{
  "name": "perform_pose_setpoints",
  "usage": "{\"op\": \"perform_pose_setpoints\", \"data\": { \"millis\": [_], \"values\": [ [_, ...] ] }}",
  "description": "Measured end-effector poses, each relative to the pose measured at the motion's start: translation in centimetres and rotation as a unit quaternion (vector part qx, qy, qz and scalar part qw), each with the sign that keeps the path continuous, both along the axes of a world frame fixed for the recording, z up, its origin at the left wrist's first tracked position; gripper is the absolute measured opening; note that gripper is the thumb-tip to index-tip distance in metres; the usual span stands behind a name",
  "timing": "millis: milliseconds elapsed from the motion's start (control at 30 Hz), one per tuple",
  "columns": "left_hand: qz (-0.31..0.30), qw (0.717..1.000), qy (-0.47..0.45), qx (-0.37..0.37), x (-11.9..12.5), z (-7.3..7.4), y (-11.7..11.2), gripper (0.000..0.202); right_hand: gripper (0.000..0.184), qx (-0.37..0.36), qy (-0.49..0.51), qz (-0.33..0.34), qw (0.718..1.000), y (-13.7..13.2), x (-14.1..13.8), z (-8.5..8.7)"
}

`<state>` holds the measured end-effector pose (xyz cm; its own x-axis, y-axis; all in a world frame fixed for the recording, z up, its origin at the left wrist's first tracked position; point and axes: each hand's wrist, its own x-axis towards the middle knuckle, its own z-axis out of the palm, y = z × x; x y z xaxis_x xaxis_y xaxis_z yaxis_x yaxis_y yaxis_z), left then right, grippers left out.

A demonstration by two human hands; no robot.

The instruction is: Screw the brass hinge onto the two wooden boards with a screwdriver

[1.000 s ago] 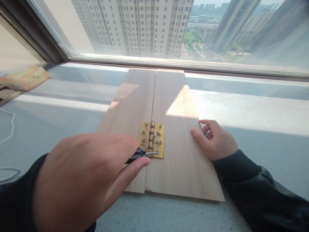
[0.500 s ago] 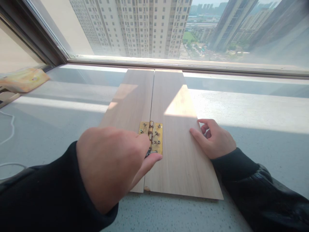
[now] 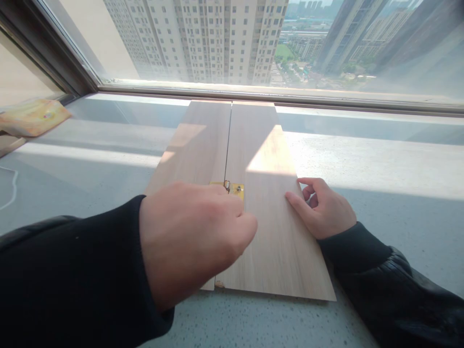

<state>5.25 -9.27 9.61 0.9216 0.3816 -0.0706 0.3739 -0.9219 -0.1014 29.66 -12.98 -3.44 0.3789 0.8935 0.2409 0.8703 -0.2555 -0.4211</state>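
Observation:
Two pale wooden boards lie side by side with a thin gap between them, the left board and the right board. A brass hinge lies across the gap; only its far end shows, with a screw in it. My left hand is closed above the hinge and covers most of it. Whatever is in its fingers is hidden beneath the hand. My right hand holds the right board's outer edge, the thumb on top and the index finger along the side.
The boards rest on a speckled white sill below a large window. A yellowish packet lies at the far left, and a white cable nearer on that side. Sunlight falls in patches on the boards.
My left hand has turned over and shifted right, its thumb now tucked in. More of the hinge is covered. My right hand stays on the board's edge.

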Motion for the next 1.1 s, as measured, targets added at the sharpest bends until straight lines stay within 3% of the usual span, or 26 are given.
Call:
{"op": "perform_pose_setpoints", "data": {
  "millis": [100,200,267,333,533,767,900,1000,1100],
  "values": [
    [0.072,0.997,-0.027,-0.026,-0.7,-0.6,0.4,0.022,0.043,-0.001,0.001,-0.002,1.0,0.0,0.0,0.0],
    [0.166,0.984,-0.039,0.05,-1.1,-1.5,0.3,0.056,0.042,-0.002,0.002,-0.002,1.0,0.0,0.0,0.0],
    [0.194,0.974,-0.066,0.101,-0.9,-1.7,-0.1,0.076,0.043,-0.003,0.002,-0.002,1.0,0.0,0.0,0.0],
    [0.219,0.971,-0.025,0.088,-0.6,-1.3,-0.7,0.071,0.043,-0.004,0.002,-0.001,1.0,0.0,0.0,0.0],
    [0.162,0.985,0.051,-0.008,0.1,0.3,-1.0,0.037,0.045,-0.003,0.006,0.006,1.0,0.0,0.1,-0.1],
    [0.036,0.996,0.073,-0.024,-0.1,1.0,0.7,0.016,0.043,-0.006,0.008,0.005,1.0,0.0,0.1,0.0],
    [-0.028,0.996,0.082,-0.01,0.5,1.3,0.8,0.019,0.043,-0.007,0.008,0.005,1.0,0.0,0.1,-0.1],
    [-0.016,0.997,0.071,-0.002,0.4,1.0,0.3,0.015,0.043,-0.007,0.009,0.003,1.0,0.0,0.1,-0.1],
    [0.063,0.995,0.064,0.037,0.2,0.8,-0.4,0.022,0.042,-0.008,0.011,0.003,1.0,0.0,0.1,-0.1]
  ]
}}
